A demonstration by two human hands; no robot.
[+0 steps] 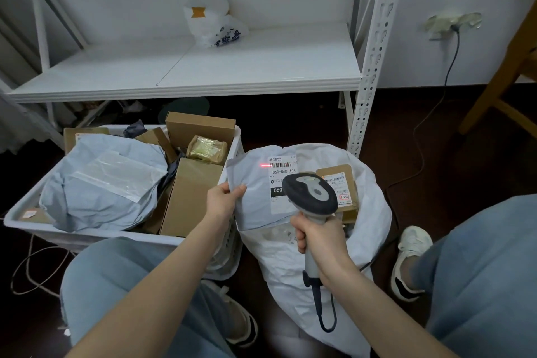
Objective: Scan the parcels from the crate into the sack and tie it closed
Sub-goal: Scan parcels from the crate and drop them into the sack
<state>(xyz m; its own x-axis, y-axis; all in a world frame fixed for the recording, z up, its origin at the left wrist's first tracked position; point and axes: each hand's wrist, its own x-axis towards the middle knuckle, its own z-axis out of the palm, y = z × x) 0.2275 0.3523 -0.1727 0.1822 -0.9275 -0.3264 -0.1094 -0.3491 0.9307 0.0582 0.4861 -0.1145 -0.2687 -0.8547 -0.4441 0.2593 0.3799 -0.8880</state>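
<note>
My left hand (222,199) pinches the left edge of a grey mailer parcel (255,195) held over the open white sack (374,212). A red scan line falls on the barcode of its white label (283,180). My right hand (316,237) grips the handle of a dark barcode scanner (309,193) pointed at that label. A brown box with a label (338,183) lies inside the sack behind the scanner. The white crate (17,216) at the left holds a large grey mailer (104,180) and several cardboard boxes (189,195).
A white metal shelf (203,67) stands behind, with a plastic bag (213,23) on it and a perforated post (374,52) at the right. The scanner's cable (325,317) hangs in front of the sack. My knees and shoes frame the sack. A wooden chair leg (499,81) is at far right.
</note>
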